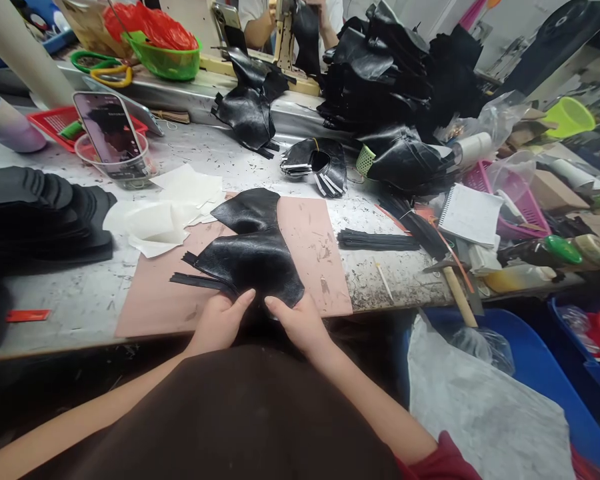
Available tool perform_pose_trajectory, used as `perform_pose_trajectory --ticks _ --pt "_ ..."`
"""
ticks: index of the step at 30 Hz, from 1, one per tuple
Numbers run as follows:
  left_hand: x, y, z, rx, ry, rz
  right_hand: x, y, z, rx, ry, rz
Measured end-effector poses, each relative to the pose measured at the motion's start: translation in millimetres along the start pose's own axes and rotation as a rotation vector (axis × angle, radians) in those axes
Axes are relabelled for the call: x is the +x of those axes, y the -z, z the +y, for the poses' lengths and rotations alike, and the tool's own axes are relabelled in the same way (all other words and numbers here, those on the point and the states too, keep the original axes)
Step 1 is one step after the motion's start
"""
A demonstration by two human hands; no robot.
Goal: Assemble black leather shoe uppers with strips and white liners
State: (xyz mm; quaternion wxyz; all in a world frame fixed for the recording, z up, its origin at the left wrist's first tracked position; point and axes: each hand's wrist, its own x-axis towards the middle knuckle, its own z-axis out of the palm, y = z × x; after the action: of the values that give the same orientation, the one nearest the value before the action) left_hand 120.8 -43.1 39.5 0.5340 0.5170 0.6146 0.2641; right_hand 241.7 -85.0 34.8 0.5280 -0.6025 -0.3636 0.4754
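A black leather piece with a zipper (pixel 253 257) lies over a pink board (pixel 325 267) at the table's front edge. My left hand (pixel 223 317) pinches its near edge beside the zipper, thumb on top. On the other near corner, my right hand (pixel 300 320) grips the same leather, its thumb also on top. The fingers under the leather are hidden. The zipper's loose ends (pixel 195 281) stick out to the left. Just beyond, a second black leather lobe (pixel 250 210) rests on the board; whether it is joined to the held piece is unclear.
White sheets (pixel 165 207) and stacked black pieces (pixel 40 220) lie left. A phone (pixel 110 130) leans in a clear tub. Zipper strips (pixel 377 240), a hammer (pixel 460 297) and a notepad (pixel 470 213) are right. Leather is piled behind, near a co-worker's arm (pixel 260 30).
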Motion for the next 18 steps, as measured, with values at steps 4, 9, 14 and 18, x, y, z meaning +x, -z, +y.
perform_pose_trajectory --ticks 4,9,14,18 --pt "1.6 -2.6 0.2 -0.119 -0.049 -0.051 -0.5 1.1 -1.4 -0.048 -0.009 0.046" --pt "5.2 -3.0 1.8 -0.12 -0.124 -0.115 3.2 14.6 -0.4 -0.088 -0.056 0.005" --pt "7.3 -2.1 4.3 -0.007 -0.002 -0.129 5.8 25.8 5.3 0.007 -0.227 -0.048" --pt "6.9 -6.2 5.1 0.035 0.058 -0.126 4.3 26.2 6.8 -0.041 -0.182 -0.056"
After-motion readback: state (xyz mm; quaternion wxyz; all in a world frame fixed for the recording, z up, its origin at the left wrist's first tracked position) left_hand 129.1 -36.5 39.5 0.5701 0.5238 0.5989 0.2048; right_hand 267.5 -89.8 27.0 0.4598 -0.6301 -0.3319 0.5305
